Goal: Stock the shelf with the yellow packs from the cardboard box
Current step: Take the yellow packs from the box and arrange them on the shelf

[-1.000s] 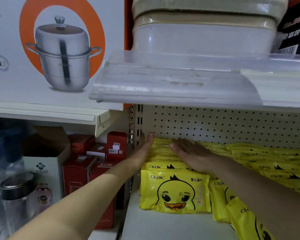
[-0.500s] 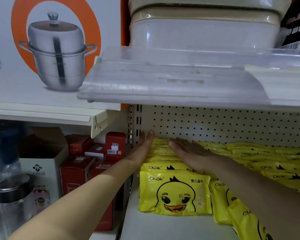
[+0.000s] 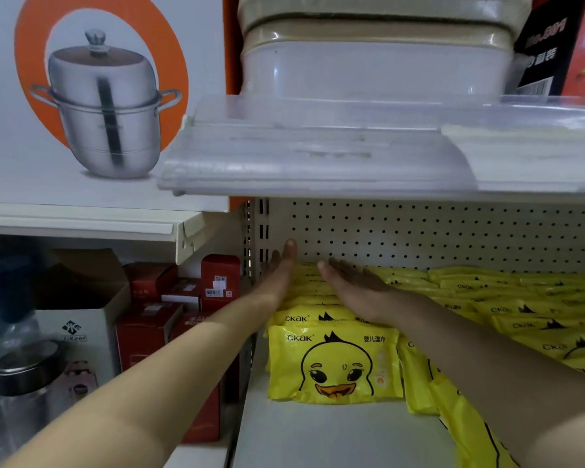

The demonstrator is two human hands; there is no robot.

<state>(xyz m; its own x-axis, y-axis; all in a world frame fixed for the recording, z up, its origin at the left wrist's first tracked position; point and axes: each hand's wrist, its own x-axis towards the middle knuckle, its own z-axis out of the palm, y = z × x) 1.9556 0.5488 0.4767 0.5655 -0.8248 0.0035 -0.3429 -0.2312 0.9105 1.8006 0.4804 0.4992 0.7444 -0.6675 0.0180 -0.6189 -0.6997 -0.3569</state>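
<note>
The glossy yellow plastic packs [image 3: 333,364], each printed with a cartoon duck face, lie in overlapping rows on the pale metal shelf [image 3: 318,437], reaching back to its perforated cream back panel [image 3: 419,231]. The left hand [image 3: 279,276] stands edge-on against the leftmost row's side, fingers [image 3: 289,253] straight and pressed together. The right hand [image 3: 355,288] lies flat on that row, fingers straight and slightly spread. In the neighbouring bay stand red cardboard boxes [image 3: 149,332].

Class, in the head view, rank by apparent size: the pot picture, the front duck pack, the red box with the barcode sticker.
1. pot picture
2. front duck pack
3. red box, set farther back, so real size unsure
</note>
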